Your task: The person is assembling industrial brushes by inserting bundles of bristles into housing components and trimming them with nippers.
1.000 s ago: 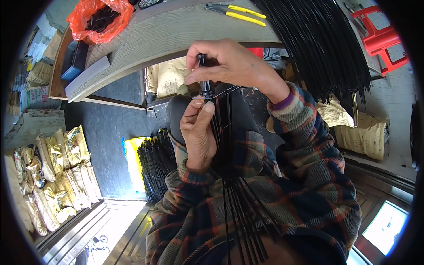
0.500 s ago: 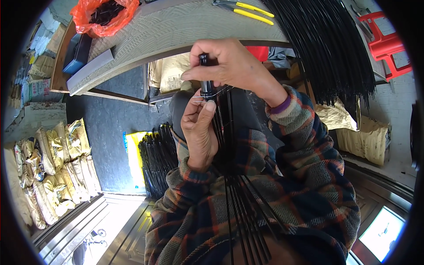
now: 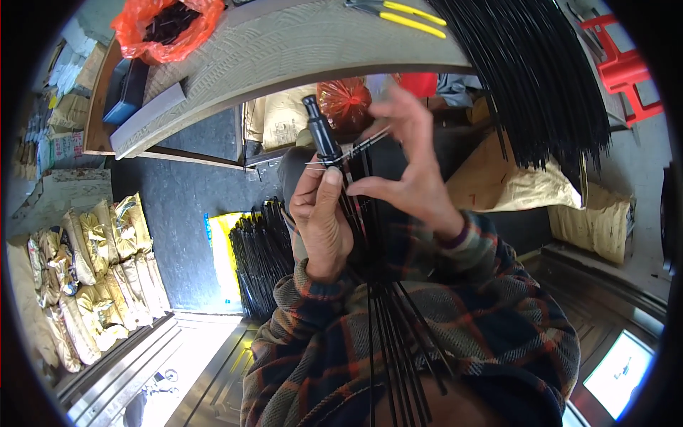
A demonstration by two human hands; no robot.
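Note:
A glossy black stepped tube (image 3: pixel 324 136), which looks like an umbrella runner, points up and tilts left. My left hand (image 3: pixel 321 220) is closed around its lower end, thumb and fingers pinching the collar where thin metal wires cross. Thin black ribs (image 3: pixel 364 206) run from there down across my lap, some fanning out over my jacket. To the right of the tube, my right hand (image 3: pixel 416 171) is apart from it, thumb and fingers spread and fingertips blurred. A dark rib (image 3: pixel 366 146) slants from the collar toward those fingers; contact cannot be made out.
On the table (image 3: pixel 284 50) ahead lie yellow-handled pliers (image 3: pixel 413 23), an orange bag of small black parts (image 3: pixel 169 28) and a thick bundle of black rods (image 3: pixel 533 78). Another rod bundle (image 3: pixel 263 256) stands left of my legs. Wrapped sacks (image 3: pixel 92 270) line the left; a red stool (image 3: pixel 622 71) is far right.
My right hand has let go of the tube's upper part and moved right and down, its fingers spreading. The tube's top now leans left. My left hand keeps its grip.

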